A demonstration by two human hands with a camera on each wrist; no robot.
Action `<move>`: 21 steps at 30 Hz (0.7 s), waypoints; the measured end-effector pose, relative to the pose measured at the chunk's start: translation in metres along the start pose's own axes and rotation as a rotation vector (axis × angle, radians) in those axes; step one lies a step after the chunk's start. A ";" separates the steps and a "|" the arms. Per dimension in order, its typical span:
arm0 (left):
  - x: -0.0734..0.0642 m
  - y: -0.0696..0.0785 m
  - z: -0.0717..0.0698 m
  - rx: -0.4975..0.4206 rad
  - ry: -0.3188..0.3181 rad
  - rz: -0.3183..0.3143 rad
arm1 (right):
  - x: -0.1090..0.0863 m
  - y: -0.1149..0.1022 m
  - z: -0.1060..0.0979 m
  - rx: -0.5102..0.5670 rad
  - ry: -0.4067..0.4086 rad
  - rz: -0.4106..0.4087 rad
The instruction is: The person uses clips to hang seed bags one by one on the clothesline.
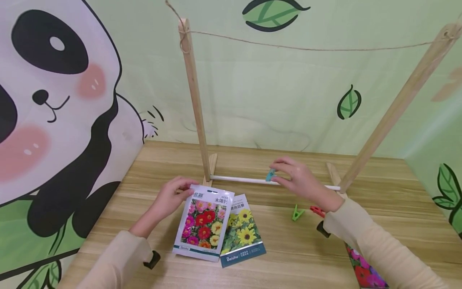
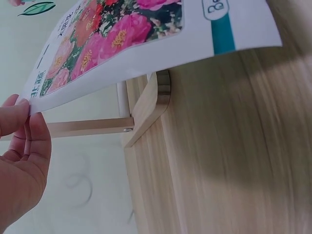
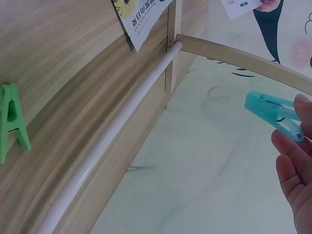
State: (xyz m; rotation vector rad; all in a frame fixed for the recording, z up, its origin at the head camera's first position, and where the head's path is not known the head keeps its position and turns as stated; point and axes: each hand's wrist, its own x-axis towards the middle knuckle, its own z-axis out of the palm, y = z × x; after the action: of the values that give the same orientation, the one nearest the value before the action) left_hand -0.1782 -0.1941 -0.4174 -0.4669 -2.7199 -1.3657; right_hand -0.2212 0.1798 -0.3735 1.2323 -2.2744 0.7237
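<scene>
- Left grip pinches a white seed packet at its 11 o'clock corner; printed front crowded with pink, red and yellow blooms.
- Right grip pinches a translucent turquoise clothespin, at the packet's 2 o'clock in the head view.
- Sunflower seed packet, blue-banded, at 3 o'clock, partly hidden by the white one.

"What's on the pale green wall?"
"A big pink-cheeked panda at the left, a large leaf near the top, and a smaller leaf lower down, to its right."
"And in front of it?"
"A wood-grain tabletop, pale brown with darker streaks."
</scene>
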 end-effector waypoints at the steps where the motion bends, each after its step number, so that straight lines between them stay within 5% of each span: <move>1: 0.001 0.000 0.000 -0.003 -0.002 -0.002 | 0.001 0.000 0.000 -0.003 0.004 0.001; 21: 0.013 0.003 0.003 -0.019 -0.026 0.011 | 0.012 0.003 -0.006 -0.020 0.052 -0.035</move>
State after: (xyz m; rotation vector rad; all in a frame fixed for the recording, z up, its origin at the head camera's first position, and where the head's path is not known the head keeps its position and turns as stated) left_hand -0.1895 -0.1864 -0.4143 -0.5042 -2.7229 -1.3936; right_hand -0.2287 0.1772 -0.3624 1.2270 -2.2077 0.7098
